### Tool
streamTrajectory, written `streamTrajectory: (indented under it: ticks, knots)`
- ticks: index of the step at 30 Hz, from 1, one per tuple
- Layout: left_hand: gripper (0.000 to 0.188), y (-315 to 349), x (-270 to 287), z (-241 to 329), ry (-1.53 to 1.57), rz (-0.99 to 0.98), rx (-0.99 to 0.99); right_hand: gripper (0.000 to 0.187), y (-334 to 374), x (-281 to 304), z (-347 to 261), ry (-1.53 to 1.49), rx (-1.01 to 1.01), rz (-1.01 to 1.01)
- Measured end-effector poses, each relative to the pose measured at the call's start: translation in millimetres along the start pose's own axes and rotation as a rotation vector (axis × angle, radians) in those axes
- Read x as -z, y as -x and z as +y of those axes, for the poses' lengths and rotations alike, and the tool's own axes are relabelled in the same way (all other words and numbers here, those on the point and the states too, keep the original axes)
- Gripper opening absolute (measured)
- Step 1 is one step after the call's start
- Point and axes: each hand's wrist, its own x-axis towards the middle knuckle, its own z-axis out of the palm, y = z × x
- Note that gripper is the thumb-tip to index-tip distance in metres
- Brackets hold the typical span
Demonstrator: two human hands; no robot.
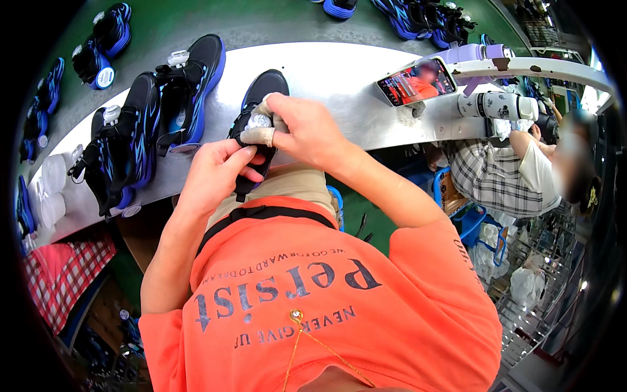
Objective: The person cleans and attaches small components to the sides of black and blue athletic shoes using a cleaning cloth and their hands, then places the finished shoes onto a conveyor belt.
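A black sneaker (269, 83) lies at the near edge of the metal table, toe pointing away from me. On its upper sits a clear, round, knob-like piece (259, 121). My right hand (307, 127), with beige covers on thumb and forefinger, is closed around that piece. My left hand (221, 168) pinches at the shoe's opening, its fingertips partly inside the collar. What lies under the fingers is hidden. Just left stand finished-looking black and blue sneakers (199, 85), with similar clear pieces on top, and another pair (134, 130) beside them.
A phone (417, 81) leans on the table to the right, near a white patterned bottle (498, 105) and a white curved rail (535, 70). More sneakers (111, 32) stand on the green surface beyond. A seated person (509, 170) in plaid is at right. Checkered cloth (68, 271) hangs lower left.
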Motion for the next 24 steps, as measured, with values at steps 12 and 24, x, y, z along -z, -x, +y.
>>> streamTrajectory:
  ticks: [12,24]
  knots:
    - [0.024,6.6,-0.7,-6.7,0.203,-0.035,-0.006,0.042,-15.0,31.2,-3.2,-0.288,0.174,-0.277]
    - [0.029,1.2,-5.0,-17.2,0.269,-0.057,0.116,0.041,-14.3,15.7,-5.8,0.008,-0.124,-0.201]
